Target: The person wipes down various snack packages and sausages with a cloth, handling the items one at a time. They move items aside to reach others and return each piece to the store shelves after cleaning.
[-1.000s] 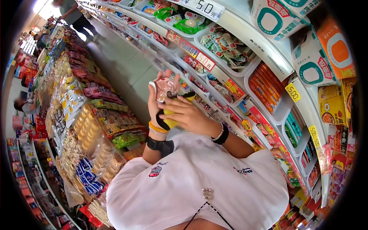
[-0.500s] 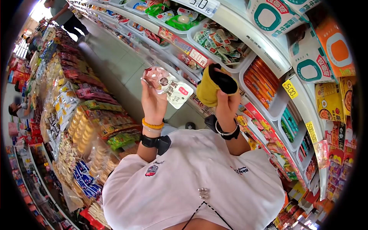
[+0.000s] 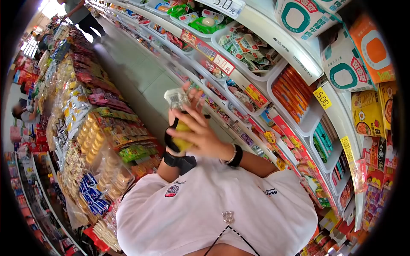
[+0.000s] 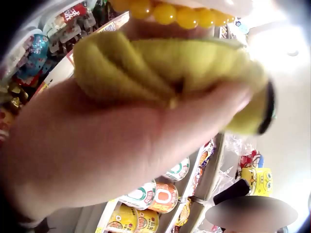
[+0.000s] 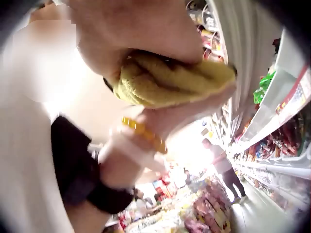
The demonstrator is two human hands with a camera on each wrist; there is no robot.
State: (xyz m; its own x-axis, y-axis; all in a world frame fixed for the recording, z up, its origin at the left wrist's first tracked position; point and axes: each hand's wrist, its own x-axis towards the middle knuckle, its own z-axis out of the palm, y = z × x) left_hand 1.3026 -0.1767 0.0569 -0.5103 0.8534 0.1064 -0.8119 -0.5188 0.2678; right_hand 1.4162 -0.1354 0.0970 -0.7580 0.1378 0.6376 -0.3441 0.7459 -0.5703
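- So since half a second ago the right hand [image 3: 203, 136] has swung in from out by the shelf [image 3: 277, 42] and brought the yellow cloth [image 5: 170, 85] with it, over onto our left hand [image 3: 195, 94].
- Right now the right hand isn't clenched: the fingers are spread, pretty straight, pressing the cloth down flat.
- The left hand looks like it's grasping the packet [image 3: 176, 98], but most of that grip is hidden from us.
- The packet pokes out past the cloth at the left fingertips, tilted. We can't tell whether the cloth is touching it.
- Our read is that this is a wiping pass. If so, we'd keep the right fingers wide so the pressure stays even.
- We'd pinch the packet's edge firmly, since smooth film probably slips under a rub.
- Cloth's bunched near the yellow bead bracelet [image 4: 187, 17], so we'd smooth it out and avoid snagging.
- Light strokes, elbows in: shelf on one side, snack pile [image 3: 106, 141] on the other.
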